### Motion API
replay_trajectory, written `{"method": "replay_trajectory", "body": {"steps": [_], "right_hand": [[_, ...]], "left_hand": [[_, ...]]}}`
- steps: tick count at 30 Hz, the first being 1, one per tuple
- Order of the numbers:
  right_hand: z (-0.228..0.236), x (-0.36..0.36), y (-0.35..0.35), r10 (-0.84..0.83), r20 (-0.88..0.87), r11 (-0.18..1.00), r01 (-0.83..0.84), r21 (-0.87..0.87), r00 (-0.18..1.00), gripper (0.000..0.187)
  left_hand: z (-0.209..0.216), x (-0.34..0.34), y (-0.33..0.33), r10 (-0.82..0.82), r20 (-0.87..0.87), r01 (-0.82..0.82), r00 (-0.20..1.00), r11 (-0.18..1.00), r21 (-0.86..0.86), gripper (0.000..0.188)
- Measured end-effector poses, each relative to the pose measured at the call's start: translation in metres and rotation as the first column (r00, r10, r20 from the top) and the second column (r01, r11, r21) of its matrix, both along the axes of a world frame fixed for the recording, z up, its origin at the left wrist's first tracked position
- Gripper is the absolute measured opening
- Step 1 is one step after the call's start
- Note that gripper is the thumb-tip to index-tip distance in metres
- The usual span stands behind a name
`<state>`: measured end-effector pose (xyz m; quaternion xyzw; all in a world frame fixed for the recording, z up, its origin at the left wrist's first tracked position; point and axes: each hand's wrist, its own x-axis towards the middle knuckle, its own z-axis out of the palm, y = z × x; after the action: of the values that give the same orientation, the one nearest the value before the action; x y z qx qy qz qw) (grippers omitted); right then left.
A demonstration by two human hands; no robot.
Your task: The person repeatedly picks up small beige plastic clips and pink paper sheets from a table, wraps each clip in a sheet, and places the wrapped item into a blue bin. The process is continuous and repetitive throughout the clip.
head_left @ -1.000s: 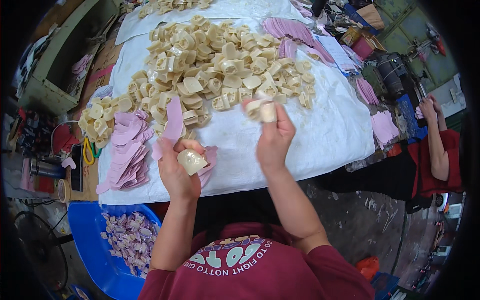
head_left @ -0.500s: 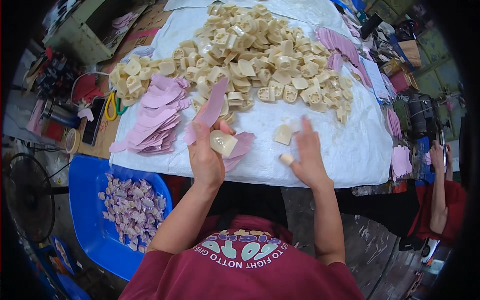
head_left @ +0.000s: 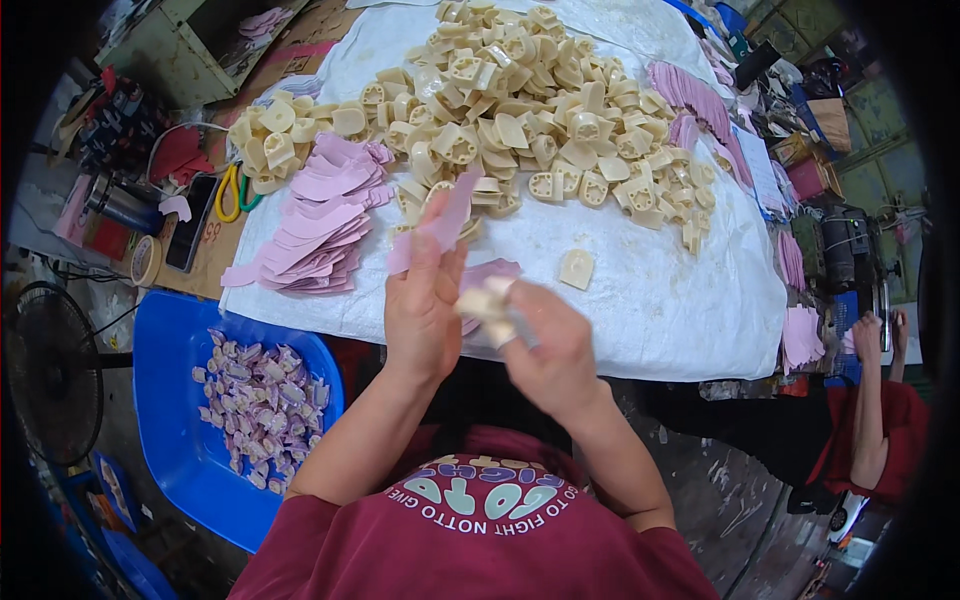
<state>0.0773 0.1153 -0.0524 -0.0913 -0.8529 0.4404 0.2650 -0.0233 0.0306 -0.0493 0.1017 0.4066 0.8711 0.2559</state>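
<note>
My left hand [head_left: 422,315] is closed on a thin pink strip [head_left: 452,215], which sticks up past its fingers. Beside it, my right hand [head_left: 553,350] pinches a cream moulded plastic heel [head_left: 483,304]; both are smeared by motion. Pale covers sit on the right thumb and a fingertip. Partly hidden behind the hands, another pink piece [head_left: 495,268] lies on the white cloth [head_left: 660,310]. To the right rests a single loose cream heel [head_left: 577,268]. A fanned stack of pink strips [head_left: 318,232] lies left of my left hand.
A large heap of cream heels [head_left: 540,110] covers the table's middle and back. Below the left edge, a blue tub [head_left: 165,420] holds several pink-wrapped pieces. Scissors [head_left: 230,195], a phone [head_left: 190,225], a tape roll [head_left: 146,258] and a fan [head_left: 55,370] are at left. Another person [head_left: 880,430] works at right.
My right hand has swung left from the bare cloth and now grips the heel that was at my left hand. The left hand keeps the pink strip. The view has shifted slightly.
</note>
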Motion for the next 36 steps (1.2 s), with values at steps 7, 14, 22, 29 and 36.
{"method": "replay_trajectory", "body": {"steps": [7,14,22,29,36], "right_hand": [[0.026,0.001,-0.001,0.114,-0.238,0.993,-0.102,0.063,0.965,0.034],[0.038,-0.004,0.011,0.070,-0.333,0.985,-0.012,0.174,0.940,0.032],[0.040,0.001,0.014,0.130,-0.323,0.951,-0.025,0.309,0.937,0.031],[0.046,0.004,0.014,0.125,-0.313,0.952,-0.026,0.304,0.941,0.032],[0.048,0.007,0.019,0.110,-0.244,0.937,-0.019,0.348,0.964,0.031]], "left_hand": [[0.003,-0.008,-0.017,-0.142,0.288,0.118,0.947,0.988,0.099,0.036],[0.016,0.008,-0.020,-0.170,0.273,0.133,0.947,0.980,0.151,0.036],[0.027,0.015,-0.026,-0.207,0.168,0.185,0.964,0.973,0.136,0.041],[0.027,0.015,-0.028,-0.226,0.137,0.211,0.964,0.971,0.113,0.042],[0.032,0.012,-0.030,-0.324,0.160,0.306,0.932,0.943,0.128,0.038]]}}
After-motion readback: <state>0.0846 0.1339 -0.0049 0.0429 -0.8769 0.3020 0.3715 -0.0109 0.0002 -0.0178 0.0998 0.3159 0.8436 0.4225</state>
